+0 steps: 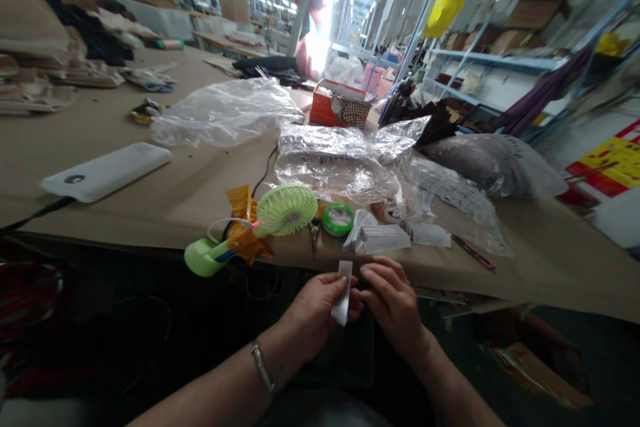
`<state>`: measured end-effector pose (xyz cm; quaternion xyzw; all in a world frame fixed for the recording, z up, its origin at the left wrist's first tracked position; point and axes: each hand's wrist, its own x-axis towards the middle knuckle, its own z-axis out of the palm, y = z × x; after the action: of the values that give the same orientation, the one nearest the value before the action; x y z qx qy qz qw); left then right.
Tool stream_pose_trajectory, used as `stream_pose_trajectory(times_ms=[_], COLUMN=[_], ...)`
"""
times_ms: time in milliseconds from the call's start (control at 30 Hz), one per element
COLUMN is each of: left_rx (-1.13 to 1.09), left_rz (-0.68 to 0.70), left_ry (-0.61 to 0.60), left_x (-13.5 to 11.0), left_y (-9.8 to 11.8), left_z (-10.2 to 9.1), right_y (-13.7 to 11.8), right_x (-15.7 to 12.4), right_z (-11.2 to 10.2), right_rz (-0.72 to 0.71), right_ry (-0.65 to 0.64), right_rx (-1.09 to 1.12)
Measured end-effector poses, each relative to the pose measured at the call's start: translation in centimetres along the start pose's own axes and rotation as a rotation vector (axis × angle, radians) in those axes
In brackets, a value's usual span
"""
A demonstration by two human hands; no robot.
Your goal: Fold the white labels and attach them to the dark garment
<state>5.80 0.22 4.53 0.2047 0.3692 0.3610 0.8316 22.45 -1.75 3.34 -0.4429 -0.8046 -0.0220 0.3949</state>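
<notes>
My left hand point(320, 300) pinches a narrow white label strip point(343, 293) between thumb and fingers, just in front of the table's near edge. Close on its right is my right hand point(395, 303), fingers curled together and tips near the left fingertips; anything between them is hidden. Stacks of white labels point(385, 239) lie on the table edge beyond my hands, with a smaller stack point(431, 235) beside them. A green round tin point(337, 219) stands left of the labels, and keys point(315, 235) lie beside it.
A green handheld fan point(285, 210) is taped at the table's point(210, 177) front edge. Clear plastic bags point(335, 163) lie behind it. A white oblong device point(107, 171) with a cable rests on the left. A thin cutter point(473, 252) lies at the right edge.
</notes>
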Motion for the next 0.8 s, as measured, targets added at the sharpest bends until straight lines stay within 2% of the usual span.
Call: stream_pose_trajectory(times_ms=[133,200,433,500,600,700,800], left_rx=[0.115,0.12,0.153,0.138,0.068,-0.044,-0.1], left_rz=[-0.051,-0.057,-0.1,-0.124,-0.138,-0.092,-0.066], left_ry=[0.075,0.077,0.101,0.091,0.057,-0.032,-0.073], left_x=[-0.3,-0.2,-0.1,-0.2,-0.3,-0.5,-0.7], left_y=[-0.4,-0.6,0.1,0.4,0.7,0.6,0.4], left_z=[-0.3,-0.4,0.0,0.3,0.6,0.7,0.6], right_y=[2.9,3.6,4.3,3.7,1.4,-1.5,-3.1], right_x=[0.5,0.6,0.4,0.4,0.3,0.1,-0.3], right_z=[-0.5,-0.4,-0.3,-0.5,-0.7,-0.5,0.1], right_rz=[0.129,0.133,0.149,0.153,0.106,-0.014,-0.085], right_ry=[-0.053,-0.08,0.103,0.135,0.131,0.018,-0.059], right_rx=[-0.325,-0.379,-0.145,-0.1,0.028,0.154,0.166])
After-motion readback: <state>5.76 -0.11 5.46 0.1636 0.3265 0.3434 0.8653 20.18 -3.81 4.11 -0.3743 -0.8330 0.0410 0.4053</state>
